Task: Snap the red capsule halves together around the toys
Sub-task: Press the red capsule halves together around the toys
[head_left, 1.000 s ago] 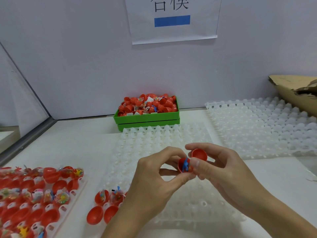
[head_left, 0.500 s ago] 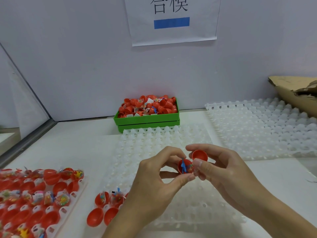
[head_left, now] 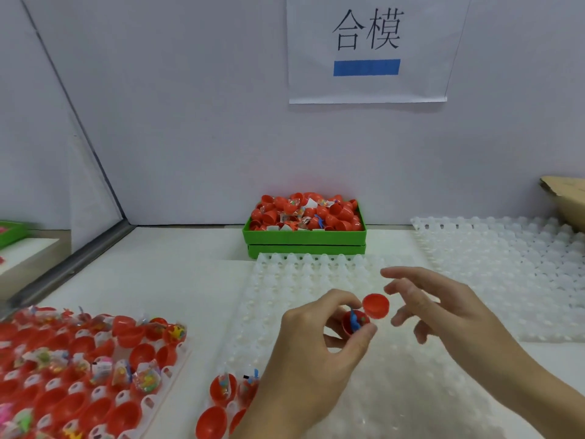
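Capsule open in my left hand, toy inside, lid not yet pressed down.

My left hand (head_left: 311,339) pinches the lower capsule half (head_left: 356,321) between thumb and fingers (head_left: 345,299), a blue toy (head_left: 354,321) sticking up in it; the lid half (head_left: 375,306) stands open at its 1 o'clock, seemingly hinged on. My right hand (head_left: 443,308) hovers just beside, fingers spread, holding nothing. I judge the shell light, thin, stiff and slick: grip round the rim, push the dome. Spare halves (head_left: 211,421) lie at 7 o'clock on the desk (head_left: 177,280), a green box (head_left: 304,239) at 12.
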`<state>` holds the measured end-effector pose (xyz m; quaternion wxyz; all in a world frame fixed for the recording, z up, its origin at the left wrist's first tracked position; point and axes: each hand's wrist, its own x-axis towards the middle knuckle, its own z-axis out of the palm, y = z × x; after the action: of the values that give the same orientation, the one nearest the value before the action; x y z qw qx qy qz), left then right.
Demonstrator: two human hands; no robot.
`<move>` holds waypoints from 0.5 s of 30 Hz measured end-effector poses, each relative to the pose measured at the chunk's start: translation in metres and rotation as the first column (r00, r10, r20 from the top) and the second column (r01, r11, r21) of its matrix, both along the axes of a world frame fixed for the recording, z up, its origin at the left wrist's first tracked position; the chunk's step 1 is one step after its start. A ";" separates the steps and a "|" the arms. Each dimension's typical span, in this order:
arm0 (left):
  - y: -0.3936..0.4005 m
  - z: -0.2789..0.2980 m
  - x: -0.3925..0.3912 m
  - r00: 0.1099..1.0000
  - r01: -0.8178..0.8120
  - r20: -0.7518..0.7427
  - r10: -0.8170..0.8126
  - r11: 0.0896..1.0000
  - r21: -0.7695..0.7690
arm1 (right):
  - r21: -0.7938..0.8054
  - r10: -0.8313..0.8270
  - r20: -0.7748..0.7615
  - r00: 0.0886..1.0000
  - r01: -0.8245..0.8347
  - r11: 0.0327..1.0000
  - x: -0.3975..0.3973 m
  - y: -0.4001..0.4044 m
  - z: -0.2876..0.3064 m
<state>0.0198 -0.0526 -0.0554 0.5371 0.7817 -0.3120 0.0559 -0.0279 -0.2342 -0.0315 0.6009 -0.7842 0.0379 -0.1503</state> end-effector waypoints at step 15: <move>0.018 -0.008 0.031 0.976 -0.212 -0.048 0.213 0.977 0.012 | -0.795 -0.090 0.006 0.996 0.059 0.603 0.268 0.016 0.039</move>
<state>0.0506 -0.0346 -0.0638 0.5327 0.8136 -0.2137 0.0928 0.2398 -0.2183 0.0078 0.1833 -0.9694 0.0104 -0.1629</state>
